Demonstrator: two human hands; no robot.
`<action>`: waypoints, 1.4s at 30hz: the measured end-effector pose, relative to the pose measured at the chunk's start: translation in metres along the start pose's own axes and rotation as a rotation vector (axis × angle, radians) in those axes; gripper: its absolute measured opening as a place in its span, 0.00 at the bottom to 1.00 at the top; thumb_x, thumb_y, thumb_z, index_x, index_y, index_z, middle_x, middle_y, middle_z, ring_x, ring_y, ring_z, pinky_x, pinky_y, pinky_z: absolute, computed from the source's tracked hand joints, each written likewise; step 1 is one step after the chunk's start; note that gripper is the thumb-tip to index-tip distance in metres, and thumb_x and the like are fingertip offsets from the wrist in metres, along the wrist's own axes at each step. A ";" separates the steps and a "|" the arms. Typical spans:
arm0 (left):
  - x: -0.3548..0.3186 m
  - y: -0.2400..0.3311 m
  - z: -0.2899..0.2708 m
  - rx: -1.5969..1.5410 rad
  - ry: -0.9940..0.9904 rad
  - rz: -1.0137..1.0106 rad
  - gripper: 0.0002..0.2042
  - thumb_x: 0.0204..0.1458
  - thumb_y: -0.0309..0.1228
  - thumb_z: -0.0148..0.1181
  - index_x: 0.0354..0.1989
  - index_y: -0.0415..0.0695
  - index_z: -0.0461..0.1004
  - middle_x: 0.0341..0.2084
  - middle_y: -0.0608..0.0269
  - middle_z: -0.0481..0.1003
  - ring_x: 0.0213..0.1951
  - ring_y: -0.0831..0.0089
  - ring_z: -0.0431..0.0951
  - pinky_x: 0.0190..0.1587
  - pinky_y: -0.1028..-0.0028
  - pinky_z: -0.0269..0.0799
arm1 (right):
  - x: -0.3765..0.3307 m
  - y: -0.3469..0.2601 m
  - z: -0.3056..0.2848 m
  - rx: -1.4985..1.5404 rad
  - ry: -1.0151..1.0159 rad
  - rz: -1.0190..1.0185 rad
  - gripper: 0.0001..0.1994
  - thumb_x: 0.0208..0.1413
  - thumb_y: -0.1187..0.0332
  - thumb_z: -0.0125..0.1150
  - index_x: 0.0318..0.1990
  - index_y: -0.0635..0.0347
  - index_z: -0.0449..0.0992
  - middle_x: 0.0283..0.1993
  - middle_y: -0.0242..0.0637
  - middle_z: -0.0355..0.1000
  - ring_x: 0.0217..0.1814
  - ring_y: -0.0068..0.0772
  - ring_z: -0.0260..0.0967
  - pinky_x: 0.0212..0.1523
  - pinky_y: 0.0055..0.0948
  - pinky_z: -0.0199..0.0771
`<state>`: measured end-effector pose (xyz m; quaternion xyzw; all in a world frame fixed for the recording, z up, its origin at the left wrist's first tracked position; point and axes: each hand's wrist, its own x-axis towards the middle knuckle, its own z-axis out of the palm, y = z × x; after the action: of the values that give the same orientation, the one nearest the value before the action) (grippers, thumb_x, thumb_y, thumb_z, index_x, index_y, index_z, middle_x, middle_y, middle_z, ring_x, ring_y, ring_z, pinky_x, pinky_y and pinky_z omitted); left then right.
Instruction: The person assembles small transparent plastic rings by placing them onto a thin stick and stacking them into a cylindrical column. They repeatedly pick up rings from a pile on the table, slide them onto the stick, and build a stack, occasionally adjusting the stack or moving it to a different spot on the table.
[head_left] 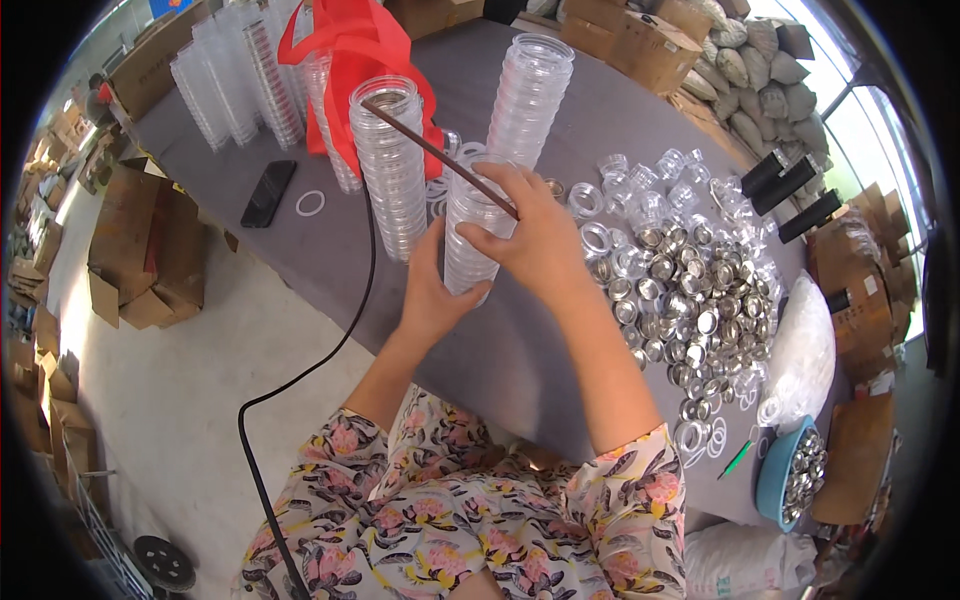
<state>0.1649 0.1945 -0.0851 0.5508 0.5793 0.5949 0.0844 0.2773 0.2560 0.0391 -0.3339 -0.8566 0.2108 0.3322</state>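
My left hand wraps around the lower side of a short stack of clear plastic jars standing on the grey table. On top of that stack rests my right hand, which also grips a thin dark brown stick that slants up to the left. Two taller stacks of the same clear jars stand behind, one to the left and one further back. To the right lies a heap of loose clear jars and shiny metal lids.
A red bag and more clear stacks stand at the table's far left. A black phone and a white ring lie nearby. A black cable trails to the floor. A blue bowl of lids, cardboard boxes.
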 end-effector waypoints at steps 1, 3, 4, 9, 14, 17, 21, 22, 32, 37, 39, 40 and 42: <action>-0.008 -0.002 0.007 -0.090 0.021 -0.016 0.40 0.30 0.29 0.71 0.56 0.35 0.58 0.49 0.46 0.65 0.53 0.52 0.65 0.56 0.61 0.58 | -0.001 0.001 -0.002 -0.009 -0.009 0.004 0.32 0.38 0.64 0.69 0.55 0.47 0.65 0.50 0.40 0.68 0.51 0.45 0.66 0.47 0.36 0.69; -0.032 -0.038 0.024 -0.062 -0.011 -0.113 0.40 0.30 0.27 0.71 0.57 0.35 0.57 0.49 0.45 0.65 0.53 0.52 0.66 0.55 0.62 0.61 | -0.001 -0.002 -0.001 -0.016 0.049 -0.019 0.35 0.37 0.64 0.70 0.58 0.48 0.62 0.51 0.41 0.68 0.51 0.46 0.66 0.47 0.37 0.69; -0.041 -0.053 0.030 -0.043 -0.027 -0.159 0.40 0.31 0.26 0.71 0.57 0.35 0.57 0.50 0.45 0.65 0.52 0.51 0.66 0.54 0.63 0.62 | -0.001 -0.002 0.002 -0.013 0.081 -0.033 0.37 0.37 0.63 0.70 0.59 0.48 0.61 0.51 0.41 0.67 0.52 0.46 0.66 0.47 0.37 0.69; -0.023 -0.071 0.033 -0.011 -0.039 -0.239 0.41 0.33 0.27 0.70 0.58 0.35 0.54 0.49 0.45 0.66 0.53 0.51 0.66 0.54 0.63 0.62 | 0.018 0.007 0.008 0.075 0.086 0.013 0.41 0.36 0.61 0.71 0.61 0.54 0.57 0.54 0.46 0.66 0.53 0.48 0.67 0.49 0.37 0.68; -0.002 -0.083 0.043 0.090 0.074 -0.202 0.40 0.36 0.27 0.68 0.59 0.32 0.52 0.52 0.41 0.63 0.55 0.49 0.63 0.56 0.61 0.60 | 0.057 0.020 0.026 0.008 0.101 -0.060 0.41 0.38 0.59 0.70 0.61 0.55 0.56 0.57 0.47 0.63 0.57 0.47 0.63 0.52 0.38 0.67; -0.002 -0.078 0.053 0.157 0.140 -0.238 0.40 0.38 0.26 0.66 0.60 0.30 0.49 0.53 0.38 0.60 0.57 0.47 0.60 0.59 0.61 0.55 | 0.066 0.023 0.032 0.012 0.119 -0.063 0.41 0.38 0.59 0.70 0.61 0.56 0.56 0.57 0.46 0.63 0.58 0.46 0.63 0.52 0.38 0.67; -0.015 -0.074 0.060 0.111 0.193 -0.173 0.40 0.41 0.26 0.63 0.61 0.30 0.45 0.57 0.34 0.53 0.60 0.44 0.53 0.62 0.58 0.48 | 0.061 0.022 0.034 0.030 0.170 -0.073 0.42 0.37 0.60 0.71 0.62 0.56 0.55 0.57 0.46 0.63 0.57 0.45 0.64 0.51 0.36 0.68; -0.020 -0.063 0.060 0.121 0.183 -0.159 0.40 0.42 0.26 0.63 0.62 0.31 0.45 0.57 0.33 0.51 0.61 0.43 0.51 0.62 0.57 0.47 | 0.057 0.025 0.034 0.027 0.210 -0.109 0.42 0.37 0.60 0.71 0.62 0.56 0.55 0.57 0.46 0.63 0.57 0.45 0.64 0.50 0.35 0.69; -0.013 -0.039 0.043 0.231 0.228 0.180 0.40 0.46 0.27 0.61 0.63 0.33 0.41 0.62 0.37 0.40 0.64 0.46 0.41 0.63 0.53 0.38 | 0.019 0.025 0.018 0.219 0.427 -0.142 0.27 0.43 0.62 0.66 0.52 0.58 0.66 0.48 0.42 0.69 0.48 0.44 0.69 0.41 0.32 0.72; -0.025 0.006 0.067 0.043 0.054 0.423 0.27 0.45 0.25 0.58 0.56 0.36 0.57 0.58 0.42 0.54 0.60 0.47 0.53 0.61 0.52 0.45 | -0.069 0.066 -0.013 0.549 0.700 -0.030 0.22 0.63 0.57 0.37 0.26 0.63 0.71 0.30 0.40 0.71 0.25 0.29 0.64 0.27 0.24 0.63; -0.018 0.017 0.092 -0.004 -0.358 0.446 0.22 0.45 0.24 0.57 0.51 0.38 0.64 0.53 0.49 0.64 0.57 0.50 0.60 0.60 0.54 0.49 | -0.126 0.081 -0.026 0.643 0.806 0.233 0.29 0.64 0.54 0.31 0.19 0.64 0.68 0.21 0.38 0.67 0.16 0.22 0.52 0.18 0.21 0.53; -0.014 0.016 0.114 -0.096 -0.398 0.390 0.19 0.45 0.23 0.56 0.48 0.39 0.66 0.49 0.52 0.67 0.55 0.51 0.63 0.59 0.55 0.51 | -0.158 0.094 -0.026 0.662 0.850 0.348 0.29 0.64 0.54 0.30 0.18 0.64 0.68 0.19 0.38 0.66 0.15 0.22 0.51 0.18 0.22 0.53; -0.002 0.006 0.156 -0.178 -0.464 0.291 0.16 0.46 0.23 0.54 0.46 0.40 0.69 0.45 0.53 0.70 0.53 0.54 0.65 0.58 0.57 0.54 | -0.221 0.106 -0.029 0.652 0.859 0.505 0.30 0.64 0.53 0.30 0.17 0.64 0.67 0.15 0.39 0.63 0.14 0.22 0.51 0.16 0.22 0.52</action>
<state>0.2860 0.2839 -0.1247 0.7399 0.4049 0.5073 0.1766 0.4670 0.1756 -0.0974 -0.4633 -0.4306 0.3814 0.6742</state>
